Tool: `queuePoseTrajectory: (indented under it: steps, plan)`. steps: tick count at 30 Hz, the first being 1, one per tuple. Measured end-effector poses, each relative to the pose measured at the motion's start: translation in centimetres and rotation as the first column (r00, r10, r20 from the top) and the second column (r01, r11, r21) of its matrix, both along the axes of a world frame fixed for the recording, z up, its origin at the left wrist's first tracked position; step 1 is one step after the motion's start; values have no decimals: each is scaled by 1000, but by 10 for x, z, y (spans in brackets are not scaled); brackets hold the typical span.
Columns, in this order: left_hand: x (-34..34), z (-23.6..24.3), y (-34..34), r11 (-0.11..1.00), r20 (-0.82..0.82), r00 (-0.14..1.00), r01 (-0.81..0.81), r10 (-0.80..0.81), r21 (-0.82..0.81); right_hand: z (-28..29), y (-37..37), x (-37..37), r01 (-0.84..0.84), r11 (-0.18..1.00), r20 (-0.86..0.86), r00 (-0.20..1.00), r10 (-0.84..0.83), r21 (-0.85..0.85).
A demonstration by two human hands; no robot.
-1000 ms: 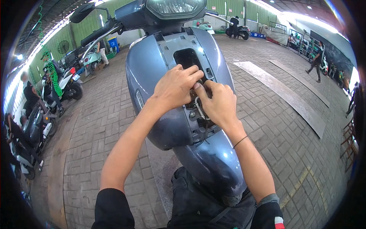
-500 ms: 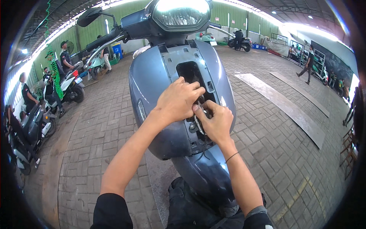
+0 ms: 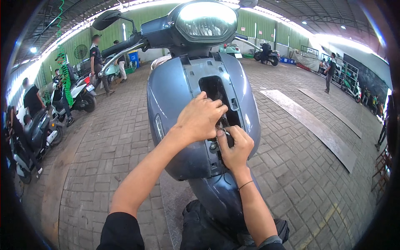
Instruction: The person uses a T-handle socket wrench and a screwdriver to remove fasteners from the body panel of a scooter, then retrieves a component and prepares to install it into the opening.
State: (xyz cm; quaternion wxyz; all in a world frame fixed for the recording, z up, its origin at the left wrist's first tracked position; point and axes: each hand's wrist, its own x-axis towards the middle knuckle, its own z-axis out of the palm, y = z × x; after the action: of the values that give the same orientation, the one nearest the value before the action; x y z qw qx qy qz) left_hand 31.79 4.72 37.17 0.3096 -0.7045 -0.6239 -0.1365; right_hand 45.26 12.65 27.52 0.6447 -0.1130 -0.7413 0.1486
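A blue-grey scooter (image 3: 171,96) stands in front of me, its front cover removed around a long dark opening (image 3: 211,85) in the leg shield. My left hand (image 3: 202,116) is closed at the opening's left edge, fingers curled inward; what they grip is hidden. Just below and right of it, my right hand (image 3: 236,146) is closed in a pinch between thumb and forefinger, on a small metallic part mostly covered by the fingers. A bolt-like round fitting (image 3: 213,146) shows beside the right thumb. Thin black wires (image 3: 225,178) hang below the opening over the front fender (image 3: 216,198).
Above are the headlight (image 3: 207,21), handlebar and left mirror (image 3: 106,19). Metal sheets (image 3: 308,127) lie on the brick floor at right. Parked scooters (image 3: 79,98) and several people stand at left, near a coiled green hose (image 3: 66,83). Another person (image 3: 330,73) stands at far right.
The scooter sits slightly lower and further right in view. My right hand has moved a little down relative to the opening, covering the slim metal piece seen earlier. People in the background have shifted.
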Motion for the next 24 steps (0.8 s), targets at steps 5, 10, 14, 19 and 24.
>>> queuePoseTrajectory:
  steps: [5, 10, 14, 19, 24]
  plan:
    - [3, 4, -2, 999, -21, 1000, 14, -14, -41, 4, -6, 5, 4, 997, 10, 1000, -3, -77]
    - [4, 5, -3, 998, -20, 1000, 11, -12, -56, 10, -9, 6, 43, 969, 66, 997, -28, -242]
    - [3, 3, -4, 999, 0, 1000, 15, -15, -33, 17, -12, 7, 50, 950, 101, 995, -19, -308]
    - [2, 3, -4, 999, -3, 999, 35, -35, -3, 21, -14, 8, 40, 930, 115, 993, 3, -366]
    - [1, 1, -2, 999, 1, 999, 36, -36, 6, 24, -14, 9, 66, 932, 137, 990, -18, -357]
